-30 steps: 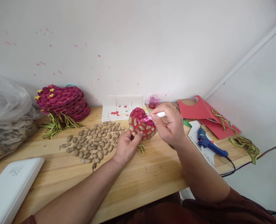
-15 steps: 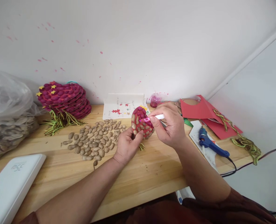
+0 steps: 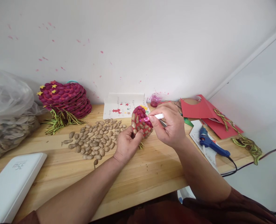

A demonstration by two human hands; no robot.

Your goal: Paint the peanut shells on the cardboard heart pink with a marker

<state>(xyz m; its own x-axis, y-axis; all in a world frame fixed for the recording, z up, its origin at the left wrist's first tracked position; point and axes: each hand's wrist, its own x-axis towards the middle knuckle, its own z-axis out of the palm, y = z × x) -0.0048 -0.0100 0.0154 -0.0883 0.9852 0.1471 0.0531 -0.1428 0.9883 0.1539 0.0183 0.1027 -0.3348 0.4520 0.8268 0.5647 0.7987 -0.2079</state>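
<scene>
My left hand (image 3: pixel 129 140) grips the lower left edge of a red card ornament (image 3: pixel 138 125) covered with peanuts. Magenta paint coats the peanuts at its top, while several lower ones are bare tan; a green tassel (image 3: pixel 141 145) hangs beneath. In my right hand (image 3: pixel 168 126) is a white-handled paintbrush (image 3: pixel 159 116), pinched between thumb and fingers. Its magenta tip lies against the ornament's peanuts, as far as I can see. Loose peanuts (image 3: pixel 95 140) are spread on the table left of my left hand.
Finished-looking magenta peanut ornaments (image 3: pixel 65 96) are stacked at the back left, beside a bag of peanuts (image 3: pixel 9 130). A white power bank (image 3: pixel 18 183) lies front left. A paint jar (image 3: pixel 155 100) and decorated paper (image 3: pixel 119 107) stand behind. Right are red card (image 3: pixel 194 109) and a blue glue gun (image 3: pixel 210 143).
Both hands keep their hold on the ornament and the paintbrush. The brush tip shifts only very slightly over the peanuts, and the whole view moves a touch.
</scene>
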